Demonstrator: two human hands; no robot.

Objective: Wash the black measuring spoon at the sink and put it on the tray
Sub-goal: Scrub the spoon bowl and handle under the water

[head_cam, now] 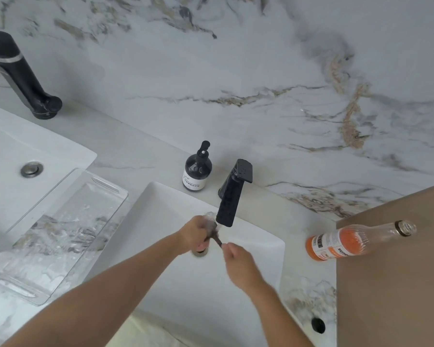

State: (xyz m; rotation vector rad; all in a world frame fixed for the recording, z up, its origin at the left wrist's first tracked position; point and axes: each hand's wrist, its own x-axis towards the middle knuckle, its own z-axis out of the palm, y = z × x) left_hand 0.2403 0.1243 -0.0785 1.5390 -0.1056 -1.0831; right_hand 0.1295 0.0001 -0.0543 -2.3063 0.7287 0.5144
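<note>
Both my hands are over the white sink (pixel 258 249), right under the black faucet (pixel 229 199). Water runs from its spout onto the bowl end of the black measuring spoon (pixel 215 237). My left hand (pixel 194 235) wraps around that bowl end, mostly hiding it. My right hand (pixel 237 259) pinches the tip of the handle. The spoon lies slanted between the two hands, above the drain. A clear plastic tray (pixel 68 231) rests on the counter to the left of the sink, wet and with nothing on it.
A black soap pump bottle (pixel 198 169) stands behind the sink, left of the faucet. A second sink (pixel 8 156) with its own black faucet (pixel 23 76) is at far left. On the right, a bottle of orange drink (pixel 346 242) stands beside a brown panel (pixel 396 284).
</note>
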